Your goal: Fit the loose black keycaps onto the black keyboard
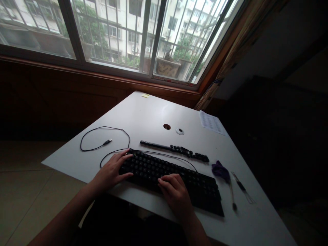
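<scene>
A black keyboard (150,167) lies slantwise near the table's front edge. Its lower right part looks dark, and I cannot make out keys there. My left hand (112,169) grips the keyboard's left end, with the fingers over the top corner and the thumb on the lower corner. Over the front rows near the middle, my right hand (175,191) is closed, thumb and fingertips pinched together against the keys. Whatever lies between those fingertips is hidden. Behind the keyboard, several loose black keycaps (184,150) are lined up in a row.
A black USB cable (105,142) loops across the white table (153,112) at left. To the right lie a purple cloth (220,171), a small brush (233,201) and a wire-ended tool (242,187). Farther back are a cable hole (167,126), its round cover (180,131) and printed paper (211,122).
</scene>
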Demonstrator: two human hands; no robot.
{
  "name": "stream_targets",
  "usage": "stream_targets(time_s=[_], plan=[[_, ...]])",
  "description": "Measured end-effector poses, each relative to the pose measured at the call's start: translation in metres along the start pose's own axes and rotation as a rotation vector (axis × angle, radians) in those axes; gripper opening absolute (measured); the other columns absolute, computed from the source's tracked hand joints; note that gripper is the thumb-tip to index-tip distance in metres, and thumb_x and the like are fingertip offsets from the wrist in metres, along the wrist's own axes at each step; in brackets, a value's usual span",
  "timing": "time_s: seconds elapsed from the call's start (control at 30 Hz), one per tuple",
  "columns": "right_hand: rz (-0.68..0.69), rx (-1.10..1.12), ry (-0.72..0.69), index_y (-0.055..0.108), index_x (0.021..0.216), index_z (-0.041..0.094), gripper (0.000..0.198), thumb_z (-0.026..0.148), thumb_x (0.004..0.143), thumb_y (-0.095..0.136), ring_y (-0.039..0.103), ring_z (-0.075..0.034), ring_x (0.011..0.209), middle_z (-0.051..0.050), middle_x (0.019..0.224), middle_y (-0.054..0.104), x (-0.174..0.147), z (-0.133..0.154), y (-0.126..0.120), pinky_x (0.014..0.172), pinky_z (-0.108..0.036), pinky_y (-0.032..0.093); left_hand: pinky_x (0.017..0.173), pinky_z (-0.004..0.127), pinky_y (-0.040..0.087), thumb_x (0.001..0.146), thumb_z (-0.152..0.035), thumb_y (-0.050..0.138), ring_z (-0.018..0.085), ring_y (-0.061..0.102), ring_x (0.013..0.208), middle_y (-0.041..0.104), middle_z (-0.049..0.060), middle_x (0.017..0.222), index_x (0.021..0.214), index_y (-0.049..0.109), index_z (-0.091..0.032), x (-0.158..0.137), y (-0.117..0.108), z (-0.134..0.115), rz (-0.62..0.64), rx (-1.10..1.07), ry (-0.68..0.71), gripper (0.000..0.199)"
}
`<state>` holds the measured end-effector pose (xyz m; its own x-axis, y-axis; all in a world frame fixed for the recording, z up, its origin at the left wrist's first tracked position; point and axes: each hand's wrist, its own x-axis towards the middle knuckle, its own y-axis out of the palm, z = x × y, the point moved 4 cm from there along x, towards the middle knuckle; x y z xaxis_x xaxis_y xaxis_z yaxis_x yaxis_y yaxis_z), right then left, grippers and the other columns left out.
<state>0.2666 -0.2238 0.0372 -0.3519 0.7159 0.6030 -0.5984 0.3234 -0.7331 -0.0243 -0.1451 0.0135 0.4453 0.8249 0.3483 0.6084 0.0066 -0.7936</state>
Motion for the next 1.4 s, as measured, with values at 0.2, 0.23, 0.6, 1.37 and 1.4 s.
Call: stream_targets(time_s=[0.2,0.23,0.6,1.37,1.4], plan=[[0.020,-0.052,-0.026,0.073,0.118,0.027,0.027,0.012,0.096,0.068,0.062,-0.019,0.089,-0.006,0.097,0.071,0.0023,-0.0003,-0.0008,0.078,-0.036,0.057,0.113,0.061,0.047,0.095,-0.047,0.070,0.037,0.049,0.142,0.044,0.012,0.160,0.151,0.045,-0.032,0.0008,-0.0012,-0.0014,-0.005,0.000,0.005,0.063],[0.032,-0.063,-0.035,0.073,0.117,0.026,0.026,0.012,0.096,0.068,0.062,-0.019,0.089,-0.005,0.096,0.071,0.0030,0.0001,-0.0008,0.078,-0.036,0.057,0.113,0.061,0.048,0.095,-0.046,0.070,0.037,0.049,0.142,0.045,0.012,0.160,0.150,0.045,-0.032,0.0009,-0.0015,-0.0019,-0.004,0.001,0.006,0.063],[0.089,-0.090,-0.025,0.074,0.112,0.025,0.018,0.018,0.095,0.069,0.060,-0.020,0.089,-0.006,0.095,0.068,0.0034,-0.0022,0.0009,0.081,-0.038,0.054,0.113,0.060,0.048,0.095,-0.047,0.070,0.036,0.049,0.142,0.044,0.011,0.162,0.151,0.045,-0.032,-0.0001,0.0001,0.0004,-0.012,0.004,0.005,0.063],[-0.026,-0.124,-0.006,0.073,0.113,0.026,0.024,0.014,0.094,0.066,0.059,-0.022,0.091,-0.006,0.095,0.067,-0.0020,0.0059,-0.0058,0.083,-0.043,0.053,0.116,0.059,0.046,0.096,-0.049,0.069,0.035,0.046,0.145,0.042,0.010,0.163,0.151,0.044,-0.033,0.0000,0.0013,0.0019,0.005,0.007,-0.009,0.063],[-0.032,-0.129,-0.009,0.073,0.112,0.026,0.023,0.014,0.094,0.066,0.059,-0.022,0.092,-0.006,0.095,0.067,-0.0013,0.0068,-0.0065,0.083,-0.043,0.053,0.116,0.059,0.046,0.096,-0.049,0.069,0.035,0.045,0.145,0.042,0.011,0.163,0.151,0.044,-0.033,0.0001,0.0016,0.0022,0.006,0.008,-0.008,0.063]])
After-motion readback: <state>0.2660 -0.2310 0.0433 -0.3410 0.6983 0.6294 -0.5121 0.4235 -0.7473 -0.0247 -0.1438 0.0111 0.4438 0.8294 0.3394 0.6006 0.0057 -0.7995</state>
